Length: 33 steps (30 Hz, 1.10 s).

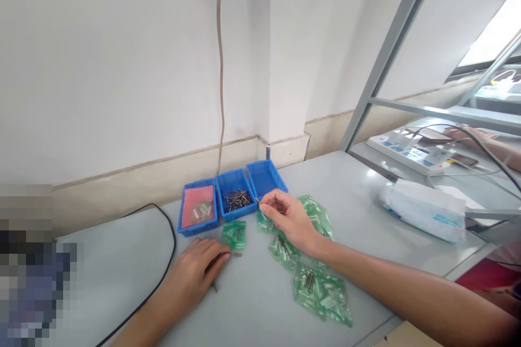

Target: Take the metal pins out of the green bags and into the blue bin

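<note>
My right hand [291,219] is over the small bags with thumb and forefinger pinched on a screw [258,200], its tip pointing toward the blue bins. On the table, my left hand [199,263] has its fingers curled together, the tips at a small screw [237,254]. Another screw [214,286] shows below the left palm. Just beyond the left fingers lies a green zip bag [234,235] with screws inside. Loose dark screws [238,200] lie in the middle blue bin [222,187]. Under and around my right hand are several filled green bags [309,284].
The left blue bin [181,217] holds a pink bag and a clear bag of pale pieces; the right blue bin [264,173] stands by the wall. A black cable [171,246] curves at left. At right are a tissue pack [425,209], a power strip [401,154] and another person's arm [496,149].
</note>
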Each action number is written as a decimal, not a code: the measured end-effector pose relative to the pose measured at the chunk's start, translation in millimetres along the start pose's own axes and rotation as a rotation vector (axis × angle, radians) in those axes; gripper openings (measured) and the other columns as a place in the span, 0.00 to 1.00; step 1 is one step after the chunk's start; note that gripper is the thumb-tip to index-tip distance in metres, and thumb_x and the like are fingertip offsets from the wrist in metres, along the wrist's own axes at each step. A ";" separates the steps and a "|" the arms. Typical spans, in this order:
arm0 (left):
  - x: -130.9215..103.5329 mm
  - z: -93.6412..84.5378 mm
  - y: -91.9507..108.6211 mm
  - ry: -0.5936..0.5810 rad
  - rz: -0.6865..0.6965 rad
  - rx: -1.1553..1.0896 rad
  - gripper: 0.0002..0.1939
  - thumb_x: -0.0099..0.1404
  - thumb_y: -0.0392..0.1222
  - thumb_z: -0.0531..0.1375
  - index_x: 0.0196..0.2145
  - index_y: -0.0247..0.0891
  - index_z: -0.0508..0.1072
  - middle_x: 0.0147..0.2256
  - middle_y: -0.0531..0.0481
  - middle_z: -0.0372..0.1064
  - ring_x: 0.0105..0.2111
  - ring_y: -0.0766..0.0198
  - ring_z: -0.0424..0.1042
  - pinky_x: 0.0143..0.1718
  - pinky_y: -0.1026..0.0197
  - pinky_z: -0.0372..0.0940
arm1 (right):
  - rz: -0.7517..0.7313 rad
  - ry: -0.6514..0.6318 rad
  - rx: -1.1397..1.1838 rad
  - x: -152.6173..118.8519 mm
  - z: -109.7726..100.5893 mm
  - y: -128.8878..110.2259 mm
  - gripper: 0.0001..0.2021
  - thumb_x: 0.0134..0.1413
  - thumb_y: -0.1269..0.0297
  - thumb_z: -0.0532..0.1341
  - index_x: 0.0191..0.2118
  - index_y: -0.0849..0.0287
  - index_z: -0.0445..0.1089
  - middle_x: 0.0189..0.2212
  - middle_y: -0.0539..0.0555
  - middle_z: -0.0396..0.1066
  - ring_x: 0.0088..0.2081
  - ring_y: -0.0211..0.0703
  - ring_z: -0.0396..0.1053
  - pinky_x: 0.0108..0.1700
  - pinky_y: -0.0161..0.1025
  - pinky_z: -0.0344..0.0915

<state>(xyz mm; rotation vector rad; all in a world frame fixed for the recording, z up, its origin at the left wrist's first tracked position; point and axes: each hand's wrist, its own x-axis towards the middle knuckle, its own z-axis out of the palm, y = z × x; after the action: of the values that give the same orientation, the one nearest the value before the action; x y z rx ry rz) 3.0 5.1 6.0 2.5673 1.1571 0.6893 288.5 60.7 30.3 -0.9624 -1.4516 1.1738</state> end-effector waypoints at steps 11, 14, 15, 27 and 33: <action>-0.4 -0.5 0.9 -0.007 -0.007 0.003 0.10 0.82 0.45 0.54 0.50 0.45 0.75 0.40 0.50 0.77 0.40 0.59 0.76 0.44 0.58 0.68 | 0.012 -0.009 -0.004 -0.4 0.2 1.6 0.16 0.64 0.47 0.67 0.40 0.55 0.73 0.27 0.47 0.64 0.29 0.39 0.60 0.32 0.38 0.58; -0.9 0.2 -0.1 -0.003 -0.004 0.000 0.10 0.82 0.44 0.54 0.50 0.44 0.75 0.40 0.50 0.77 0.40 0.59 0.76 0.43 0.58 0.68 | 0.012 -0.013 0.000 -0.5 0.0 1.9 0.16 0.64 0.46 0.68 0.39 0.55 0.73 0.27 0.47 0.64 0.29 0.39 0.60 0.32 0.38 0.58; -1.1 0.3 -0.2 0.000 -0.004 -0.001 0.10 0.82 0.44 0.54 0.50 0.44 0.75 0.40 0.50 0.77 0.40 0.59 0.76 0.43 0.58 0.68 | 0.013 -0.015 0.001 -0.5 -0.1 2.0 0.16 0.64 0.47 0.68 0.40 0.55 0.74 0.27 0.47 0.64 0.29 0.39 0.60 0.32 0.38 0.58; 0.0 -0.3 0.6 0.027 0.010 0.007 0.10 0.81 0.44 0.54 0.49 0.44 0.76 0.39 0.49 0.77 0.39 0.59 0.77 0.42 0.59 0.70 | 0.055 -0.027 0.039 -1.3 0.4 -1.6 0.17 0.69 0.45 0.62 0.41 0.55 0.72 0.33 0.50 0.69 0.25 0.35 0.57 0.24 0.35 0.52; -0.6 -0.2 0.3 0.005 0.000 0.013 0.11 0.82 0.45 0.54 0.50 0.45 0.76 0.40 0.49 0.77 0.40 0.59 0.77 0.44 0.58 0.69 | 0.056 -0.034 0.087 -0.7 2.3 -3.2 0.19 0.69 0.43 0.61 0.41 0.55 0.71 0.32 0.49 0.67 0.23 0.34 0.57 0.23 0.35 0.51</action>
<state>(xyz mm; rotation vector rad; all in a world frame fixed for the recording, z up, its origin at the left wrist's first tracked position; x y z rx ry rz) 2.8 4.4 6.1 2.5779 1.1663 0.6916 286.4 59.0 33.1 -0.9320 -1.3972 1.2890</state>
